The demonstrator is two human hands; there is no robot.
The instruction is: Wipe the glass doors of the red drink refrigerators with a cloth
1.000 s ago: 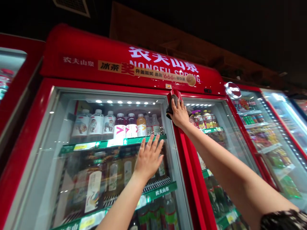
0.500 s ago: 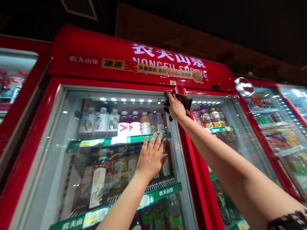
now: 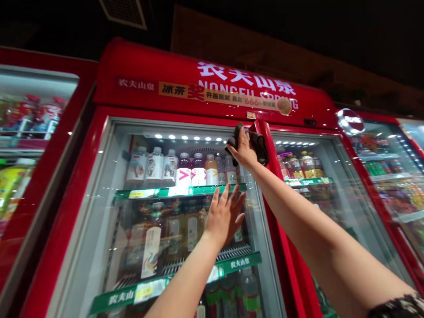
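My right hand (image 3: 244,149) is raised to the top right corner of the left glass door (image 3: 132,234), pressing a dark cloth (image 3: 261,148) against the door's edge. The cloth is bunched around the fingers and sticks out to the right of them. Lower down, my left hand (image 3: 223,216) has its fingers spread in front of the same glass, holding nothing; whether its palm touches the pane I cannot tell. Behind the glass, white-labelled bottles (image 3: 154,167) and juice bottles (image 3: 198,170) line the upper shelf, with darker bottles (image 3: 151,245) on the shelf below.
The red fridge (image 3: 132,62) has a curved sign panel on top and a second glass door (image 3: 344,185) on the right. Another red fridge (image 3: 33,79) stands close on the left, and a further cooler (image 3: 380,154) on the right. A vent grille (image 3: 124,11) is overhead.
My right hand has slid the cloth slightly left across the door's top corner, off the red frame toward the glass. My left hand stays spread at the glass. The view has turned a little left.
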